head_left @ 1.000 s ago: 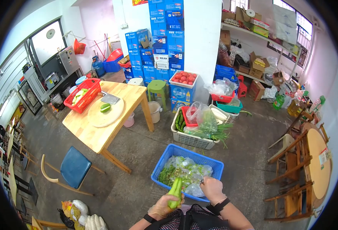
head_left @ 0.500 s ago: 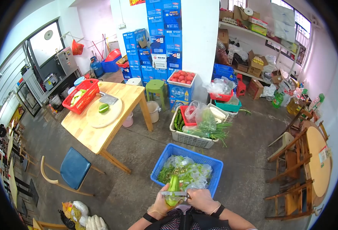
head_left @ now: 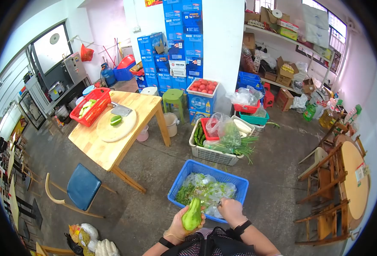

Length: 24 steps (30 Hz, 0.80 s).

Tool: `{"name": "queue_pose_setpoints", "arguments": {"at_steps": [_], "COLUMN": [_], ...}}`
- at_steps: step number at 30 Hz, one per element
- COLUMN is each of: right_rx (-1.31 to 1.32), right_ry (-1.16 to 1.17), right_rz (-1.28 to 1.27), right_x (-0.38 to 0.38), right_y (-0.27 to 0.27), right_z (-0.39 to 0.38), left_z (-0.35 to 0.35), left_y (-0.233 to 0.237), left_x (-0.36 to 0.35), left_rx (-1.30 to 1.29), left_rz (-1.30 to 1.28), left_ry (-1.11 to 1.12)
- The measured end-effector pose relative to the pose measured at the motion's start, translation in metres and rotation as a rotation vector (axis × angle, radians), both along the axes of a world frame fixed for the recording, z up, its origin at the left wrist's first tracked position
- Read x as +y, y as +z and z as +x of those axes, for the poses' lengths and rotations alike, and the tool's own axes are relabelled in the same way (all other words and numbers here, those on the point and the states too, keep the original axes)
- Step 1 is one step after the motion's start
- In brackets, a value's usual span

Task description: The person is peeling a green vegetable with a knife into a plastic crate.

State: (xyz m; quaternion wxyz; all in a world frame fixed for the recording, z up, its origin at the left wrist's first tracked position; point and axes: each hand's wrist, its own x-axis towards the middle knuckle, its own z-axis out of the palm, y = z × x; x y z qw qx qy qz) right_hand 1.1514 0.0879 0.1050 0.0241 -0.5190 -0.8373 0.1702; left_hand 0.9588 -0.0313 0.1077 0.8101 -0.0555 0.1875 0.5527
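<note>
A pale green gourd [head_left: 192, 214], wider at the bottom and narrower at the top, is in my left hand [head_left: 179, 224], whose fingers wrap round it. My right hand [head_left: 232, 210] is closed to the right of the gourd, apart from it, around the peeler [head_left: 219, 204]. Only a small dark bit of the peeler shows; the rest is hidden or blurred. Under both hands stands a blue plastic basket [head_left: 242, 193] on the floor, containing clear plastic bags and leafy green scraps.
A wooden table [head_left: 143, 112] at left bears a round cutting board [head_left: 107, 135], a cleaver [head_left: 122, 109], a cut green vegetable and a red basket [head_left: 98, 114]. Beyond the blue basket is a grey vegetable crate [head_left: 216, 157]. A blue-seated chair [head_left: 83, 186] stands at left, wooden chairs at right.
My right hand has moved right, taking the peeler off the gourd, where its blade lay across it. In my left hand the gourd has tilted slightly and sits a little lower.
</note>
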Motion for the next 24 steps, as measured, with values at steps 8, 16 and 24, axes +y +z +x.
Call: {"name": "queue_pose_setpoints", "arguments": {"at_steps": [8, 16, 24], "right_rx": [0.135, 0.215, 0.075], "right_ry": [0.032, 0.297, 0.127], "right_rz": [-0.060, -0.110, 0.001], "right_x": [-0.023, -0.043, -0.014], "right_y": [0.025, 0.048, 0.021], "right_z": [0.007, -0.005, 0.008], "left_z": [0.004, 0.008, 0.008], "left_y": [-0.005, -0.007, 0.014], "left_x": [0.003, 0.007, 0.000], "left_rx": [-0.024, -0.020, 0.272], "left_rz": [-0.030, -0.043, 0.015], "left_ry": [0.040, 0.066, 0.014]}}
